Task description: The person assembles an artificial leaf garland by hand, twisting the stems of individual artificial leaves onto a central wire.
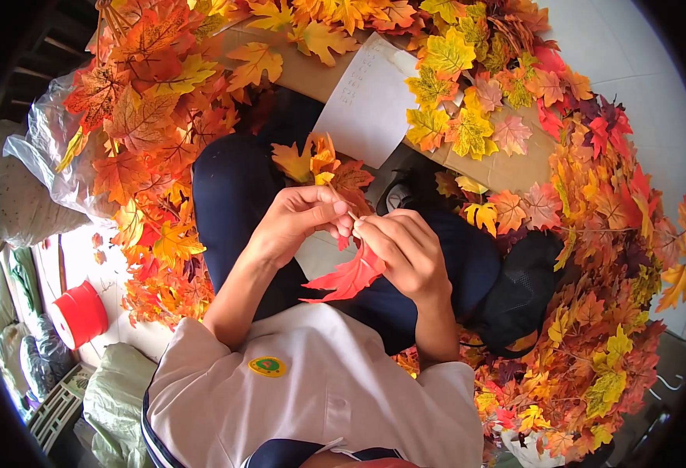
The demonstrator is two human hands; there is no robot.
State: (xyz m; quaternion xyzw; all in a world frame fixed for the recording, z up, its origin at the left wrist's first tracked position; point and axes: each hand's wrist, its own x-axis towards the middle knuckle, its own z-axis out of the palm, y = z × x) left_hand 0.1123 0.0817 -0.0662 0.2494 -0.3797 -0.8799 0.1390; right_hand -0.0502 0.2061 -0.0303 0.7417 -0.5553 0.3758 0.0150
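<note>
Over my lap, my left hand pinches a thin stem of artificial maple leaves between thumb and fingertips. A cluster of orange and yellow leaves sticks out just beyond these fingers. Close beside it, my right hand is closed in a pinch at the same spot, its fingertips almost touching the left ones. A red artificial leaf hangs below the two hands, next to the right fingers. The right fingers partly hide where the red leaf joins the stem.
Heaps of artificial leaves surround me left and right. Ahead, a white paper sheet lies on cardboard. A black cap-like item lies by my right knee. At far left stand a red spool and plastic bags.
</note>
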